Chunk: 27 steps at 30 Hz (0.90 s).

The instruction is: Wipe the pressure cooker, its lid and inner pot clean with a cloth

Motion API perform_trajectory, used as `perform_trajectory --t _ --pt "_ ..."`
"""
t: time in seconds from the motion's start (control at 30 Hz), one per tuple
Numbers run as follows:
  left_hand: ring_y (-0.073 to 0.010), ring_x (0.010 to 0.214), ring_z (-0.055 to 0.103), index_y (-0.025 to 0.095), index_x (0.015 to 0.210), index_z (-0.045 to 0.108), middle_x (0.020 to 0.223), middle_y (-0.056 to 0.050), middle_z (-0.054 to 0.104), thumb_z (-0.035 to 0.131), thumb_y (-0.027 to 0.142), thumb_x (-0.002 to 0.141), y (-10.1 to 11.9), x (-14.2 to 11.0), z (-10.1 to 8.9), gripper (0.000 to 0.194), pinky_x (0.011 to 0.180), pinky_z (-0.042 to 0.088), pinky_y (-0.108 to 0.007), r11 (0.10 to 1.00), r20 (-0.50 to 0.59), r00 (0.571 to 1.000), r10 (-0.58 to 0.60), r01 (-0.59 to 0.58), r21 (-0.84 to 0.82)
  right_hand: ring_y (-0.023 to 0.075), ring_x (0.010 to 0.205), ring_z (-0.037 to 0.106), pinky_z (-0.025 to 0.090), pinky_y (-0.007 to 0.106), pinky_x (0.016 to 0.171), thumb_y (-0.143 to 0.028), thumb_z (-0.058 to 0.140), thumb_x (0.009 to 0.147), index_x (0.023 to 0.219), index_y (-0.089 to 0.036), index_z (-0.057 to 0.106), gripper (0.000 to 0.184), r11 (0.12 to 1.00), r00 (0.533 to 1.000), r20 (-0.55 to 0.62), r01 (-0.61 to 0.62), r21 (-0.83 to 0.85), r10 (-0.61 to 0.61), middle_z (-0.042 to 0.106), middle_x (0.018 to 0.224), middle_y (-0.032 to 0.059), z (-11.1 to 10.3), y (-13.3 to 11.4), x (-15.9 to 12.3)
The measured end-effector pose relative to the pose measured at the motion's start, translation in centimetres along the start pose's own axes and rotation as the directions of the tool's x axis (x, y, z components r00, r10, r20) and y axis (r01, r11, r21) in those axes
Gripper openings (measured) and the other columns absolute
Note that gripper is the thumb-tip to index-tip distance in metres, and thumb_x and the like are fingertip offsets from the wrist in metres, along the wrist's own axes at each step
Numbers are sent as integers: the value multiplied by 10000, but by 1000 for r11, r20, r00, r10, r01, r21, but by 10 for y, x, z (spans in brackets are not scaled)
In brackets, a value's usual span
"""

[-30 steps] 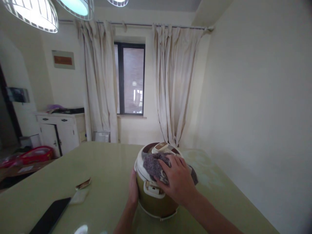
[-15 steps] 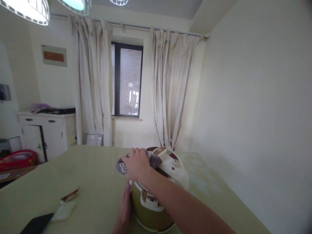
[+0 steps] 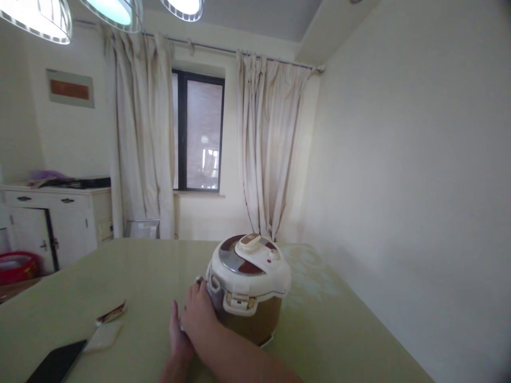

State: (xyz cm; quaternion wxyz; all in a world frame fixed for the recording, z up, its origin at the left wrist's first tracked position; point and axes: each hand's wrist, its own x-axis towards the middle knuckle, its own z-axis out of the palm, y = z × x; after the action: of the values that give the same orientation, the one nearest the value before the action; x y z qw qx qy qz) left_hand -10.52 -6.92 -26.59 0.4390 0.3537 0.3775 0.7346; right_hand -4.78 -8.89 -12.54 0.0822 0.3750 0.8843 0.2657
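Observation:
A white and olive-brown electric pressure cooker (image 3: 249, 276) stands on the table, its lid closed. My right hand (image 3: 199, 311) is closed over a grey patterned cloth (image 3: 216, 292) and presses it against the cooker's left side. Most of the cloth is hidden by this hand and the cooker's rim. Just left of it, my left hand (image 3: 181, 340) has its thumb stretched upward, away from the cooker. Its other fingers are largely covered by my right hand, and whether they touch the cloth is unclear.
The cooker rests on a pale green table (image 3: 136, 276). At the left lie a dark phone-like slab (image 3: 58, 361), a whitish flat piece (image 3: 102, 338) and a small brown-and-white packet (image 3: 112, 313). A white cabinet (image 3: 72, 223) and a red basket (image 3: 18, 266) stand beyond. A wall (image 3: 399, 186) runs along the right.
My right hand has moved with the cloth from the lid's top down to the cooker's left side. My left hand has shifted left, off the cooker's side. The view has turned slightly right.

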Motion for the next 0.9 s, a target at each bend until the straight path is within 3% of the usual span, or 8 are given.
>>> perform_trajectory --t 0.17,0.27,0.4,0.5,0.63,0.7,0.8,0.9 --pt "-457 1415 525 402 953 824 1156 -116 782 633 896 641 10 4 -10 615 1295 22 -631 887 29 971 238 -230 401 242 1111 688 588 421 952 -371 430 1071 1070 -261 785 371 991 932 -353 109 74 -76 761 1231 73 50 -9 -61" --pt "-442 1420 527 370 861 815 1194 -125 776 660 839 653 11 6 -4 536 1282 112 -647 897 53 978 199 -204 392 211 1055 683 594 396 920 -387 422 1076 1091 -333 745 327 978 886 -461 132 162 -43 766 1169 2 71 3 -106" --pt "-392 1327 629 279 1057 784 1322 -142 734 585 761 770 3 5 9 596 1153 440 -613 991 -48 999 -12 18 132 204 1034 698 590 381 913 -388 520 1030 1213 -421 679 244 956 866 -499 177 234 -38 753 1237 -38 100 25 -164" --pt "-386 1295 647 212 1263 708 1445 -163 657 630 690 782 3 1 18 682 1120 495 -559 993 -95 991 -90 97 70 244 1013 701 573 465 941 -385 628 957 1266 -447 651 317 961 834 -541 50 272 110 761 1189 4 121 43 -202" --pt "-373 1440 507 193 1359 654 1510 -163 590 590 590 907 23 -19 37 605 1227 365 -557 940 -128 975 184 -136 313 345 1048 687 568 571 929 -429 692 836 1310 -400 639 478 913 689 -627 -131 385 364 713 1177 85 140 64 -237" --pt "-352 1471 462 222 1372 650 1548 -144 540 557 498 970 38 -35 52 497 1249 328 -546 781 -40 885 464 -388 489 356 1042 684 588 550 886 -410 669 848 1346 -361 604 504 821 536 -639 -216 528 552 674 1179 117 143 74 -246" --pt "-327 1455 466 253 1416 623 1583 -135 484 545 324 996 61 -58 78 433 1223 355 -527 441 198 661 724 -664 604 340 1051 674 600 491 851 -369 646 914 1369 -290 542 473 603 284 -537 -269 751 795 615 1211 156 131 93 -249" --pt "-323 1427 490 271 1486 562 1587 -141 489 552 204 973 82 -69 107 517 1161 407 -514 181 453 498 740 -795 579 329 1092 645 580 482 897 -398 654 942 1304 -230 567 408 504 228 -456 -250 827 860 594 1227 169 98 117 -239"
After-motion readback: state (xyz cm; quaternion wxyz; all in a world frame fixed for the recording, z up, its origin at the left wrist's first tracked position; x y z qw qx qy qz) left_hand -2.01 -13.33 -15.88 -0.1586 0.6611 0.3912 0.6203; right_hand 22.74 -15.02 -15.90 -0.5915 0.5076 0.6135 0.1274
